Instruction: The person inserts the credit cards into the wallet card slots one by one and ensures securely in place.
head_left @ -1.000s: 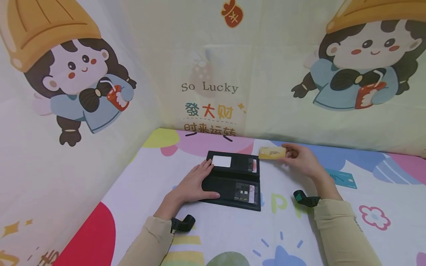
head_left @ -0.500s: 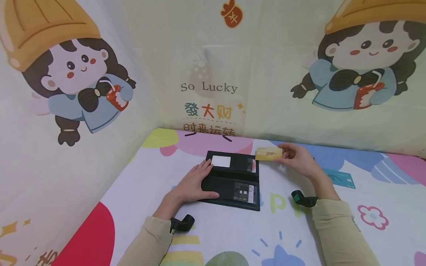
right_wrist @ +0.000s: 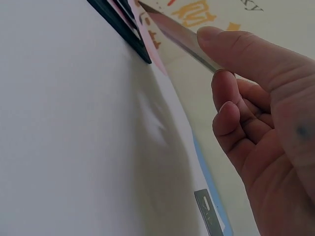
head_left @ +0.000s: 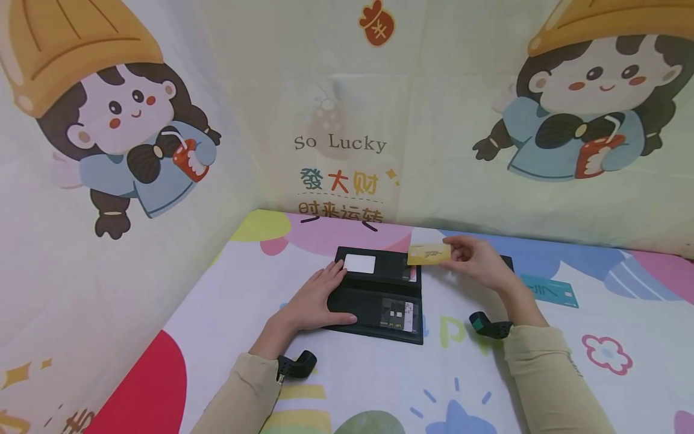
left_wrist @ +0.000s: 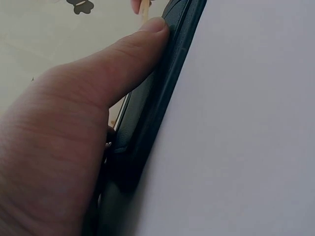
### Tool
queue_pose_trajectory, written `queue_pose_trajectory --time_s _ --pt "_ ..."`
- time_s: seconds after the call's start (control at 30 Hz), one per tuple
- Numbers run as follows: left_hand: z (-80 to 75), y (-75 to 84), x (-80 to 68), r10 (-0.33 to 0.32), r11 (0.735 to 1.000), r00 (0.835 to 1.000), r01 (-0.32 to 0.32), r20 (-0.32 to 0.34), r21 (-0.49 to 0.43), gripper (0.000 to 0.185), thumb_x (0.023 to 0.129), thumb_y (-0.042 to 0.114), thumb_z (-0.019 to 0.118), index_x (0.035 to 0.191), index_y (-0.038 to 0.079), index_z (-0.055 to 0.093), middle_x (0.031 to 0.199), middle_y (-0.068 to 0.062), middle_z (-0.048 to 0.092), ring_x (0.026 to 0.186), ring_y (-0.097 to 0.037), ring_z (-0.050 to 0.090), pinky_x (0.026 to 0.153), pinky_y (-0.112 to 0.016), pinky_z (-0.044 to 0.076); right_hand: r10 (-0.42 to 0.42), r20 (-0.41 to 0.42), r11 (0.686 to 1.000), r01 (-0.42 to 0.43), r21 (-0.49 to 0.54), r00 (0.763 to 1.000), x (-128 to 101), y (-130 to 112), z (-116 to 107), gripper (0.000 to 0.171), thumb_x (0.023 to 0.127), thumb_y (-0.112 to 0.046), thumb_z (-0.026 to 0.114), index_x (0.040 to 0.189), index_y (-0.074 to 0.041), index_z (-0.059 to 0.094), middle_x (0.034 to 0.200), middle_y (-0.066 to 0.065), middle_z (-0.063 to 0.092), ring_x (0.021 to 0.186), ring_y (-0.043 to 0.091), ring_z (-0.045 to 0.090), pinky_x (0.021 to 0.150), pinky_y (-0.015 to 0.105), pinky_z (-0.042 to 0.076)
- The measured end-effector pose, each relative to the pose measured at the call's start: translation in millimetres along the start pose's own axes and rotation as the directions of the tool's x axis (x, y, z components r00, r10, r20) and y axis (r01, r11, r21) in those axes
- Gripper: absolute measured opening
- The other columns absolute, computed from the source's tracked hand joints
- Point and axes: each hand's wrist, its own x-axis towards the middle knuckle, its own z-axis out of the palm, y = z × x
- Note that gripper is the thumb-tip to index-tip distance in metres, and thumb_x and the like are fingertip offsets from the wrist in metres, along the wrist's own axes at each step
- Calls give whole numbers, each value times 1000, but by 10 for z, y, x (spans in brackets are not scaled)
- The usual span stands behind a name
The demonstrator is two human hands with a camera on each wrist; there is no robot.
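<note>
On worktop (head_left: 379,380), black wallet (head_left: 363,300) lies open, left hand (head_left: 310,301) spread across left side. Right hand's (head_left: 477,260) grip narrow, pinching yellow card (head_left: 428,254): just slid leftward, now overlapping wallet's upper-right corner, apparently nearer upper pocket (head_left: 406,273). Inside: white rectangle (head_left: 359,264) upper left, dark card (head_left: 394,314) lower right, pinkish card (head_left: 414,273) upper right.

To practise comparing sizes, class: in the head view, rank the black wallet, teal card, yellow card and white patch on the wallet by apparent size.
1. black wallet
2. teal card
3. yellow card
4. white patch
Both cards are partly covered; visible parts ranked.
</note>
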Motion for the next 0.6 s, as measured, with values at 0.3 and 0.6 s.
queue_pose_trajectory --time_s 0.3,0.6 --pt "6 -2 -1 -2 1000 1000 2 -5 0 106 81 64 72 160 7 28 168 -3 12 154 -18 7 123 -38 7 -26 27 1000 26 -1 999 19 -43 71 55 89 -13 80 132 10 55 98 12 63 86 25 55 67 21 47" --pt "8 -8 -5 2 1000 1000 -2 -8 -4 107 81 65 71 160 7 28 168 -3 12 154 -17 7 123 -38 7 -36 41 999 37 -38 999 35 -58 135 55 88 -14 81 131 11 57 95 10 61 85 24 54 67 22 46"
